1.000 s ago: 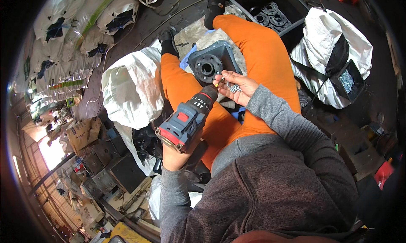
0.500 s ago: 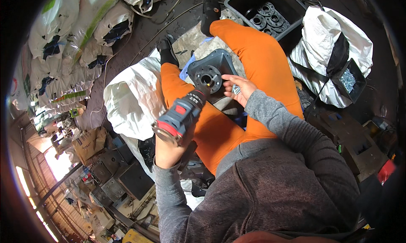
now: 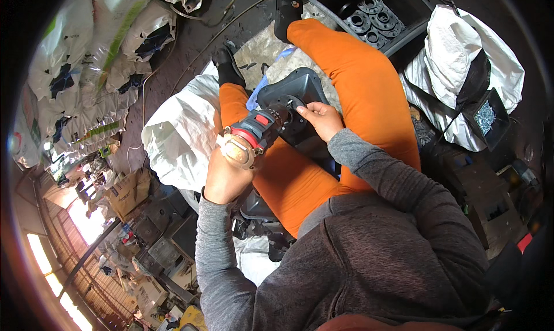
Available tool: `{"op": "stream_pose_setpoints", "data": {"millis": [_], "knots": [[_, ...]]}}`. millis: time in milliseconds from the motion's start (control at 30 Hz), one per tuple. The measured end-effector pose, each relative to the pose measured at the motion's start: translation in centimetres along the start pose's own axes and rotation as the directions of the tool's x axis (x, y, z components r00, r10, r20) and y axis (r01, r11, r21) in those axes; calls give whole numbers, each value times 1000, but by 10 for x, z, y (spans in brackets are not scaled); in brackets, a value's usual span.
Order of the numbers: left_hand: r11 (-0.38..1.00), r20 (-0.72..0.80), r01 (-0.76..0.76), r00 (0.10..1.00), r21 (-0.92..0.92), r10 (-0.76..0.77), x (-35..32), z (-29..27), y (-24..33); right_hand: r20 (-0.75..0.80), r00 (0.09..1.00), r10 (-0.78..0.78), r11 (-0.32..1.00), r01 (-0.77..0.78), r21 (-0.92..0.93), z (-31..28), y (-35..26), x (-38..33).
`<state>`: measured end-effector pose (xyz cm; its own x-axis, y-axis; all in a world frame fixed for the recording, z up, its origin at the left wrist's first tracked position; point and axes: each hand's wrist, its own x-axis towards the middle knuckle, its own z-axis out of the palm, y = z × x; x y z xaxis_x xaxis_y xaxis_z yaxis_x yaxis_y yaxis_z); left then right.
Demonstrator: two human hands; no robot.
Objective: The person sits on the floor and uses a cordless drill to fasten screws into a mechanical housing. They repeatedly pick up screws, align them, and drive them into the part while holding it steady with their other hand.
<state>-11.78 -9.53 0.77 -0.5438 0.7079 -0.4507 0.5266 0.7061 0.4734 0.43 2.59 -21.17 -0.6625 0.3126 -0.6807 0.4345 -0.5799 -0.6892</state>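
My left hand (image 3: 222, 178) grips a grey and red cordless drill (image 3: 257, 130), whose front end points down over a round black flange (image 3: 299, 103). That flange sits on a black plastic housing (image 3: 306, 83) with a flared rim, held between my legs. My right hand (image 3: 323, 121) is beside it, thumb and forefinger pinched at the flange's edge. The other fingers are curled under; silvery screws showed in them half a second ago, but are hidden now. The drill's body covers its tip and much of the flange.
A black crate (image 3: 398, 45) of round flanges stands at the far right. Near it, a dark bin of screws (image 3: 486, 116) is against a white sack (image 3: 453, 48). Another white sack (image 3: 179, 129) lies by my left leg. Stuffed bags (image 3: 109, 48) are piled at far left.
The drill has tipped more upright and its front end has moved over the flange. My right hand has turned palm down and shifted slightly left, hiding the screws. The view has shifted slightly.
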Motion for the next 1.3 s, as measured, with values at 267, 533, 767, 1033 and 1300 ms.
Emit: {"op": "stream_pose_setpoints", "data": {"millis": [267,533,767,1033,1300], "knots": [[995,88,-68,994,80,60,16,-6,0,50,998,26,996,-31,87,5,-2,-3],[979,110,-183,979,86,173,26,0,-3,48,997,-62,994,57,98,1,5,-3],[993,35,71,997,-95,-68,18,14,-7,63,995,-71,993,77,-91,-4,-3,-1],[973,-144,-20,989,-230,-13,-88,35,31,51,996,-75,995,78,-58,-17,3,20],[993,-55,-89,995,-73,85,-196,138,-15,310,917,-251,949,171,264,-27,-62,-51]]}}
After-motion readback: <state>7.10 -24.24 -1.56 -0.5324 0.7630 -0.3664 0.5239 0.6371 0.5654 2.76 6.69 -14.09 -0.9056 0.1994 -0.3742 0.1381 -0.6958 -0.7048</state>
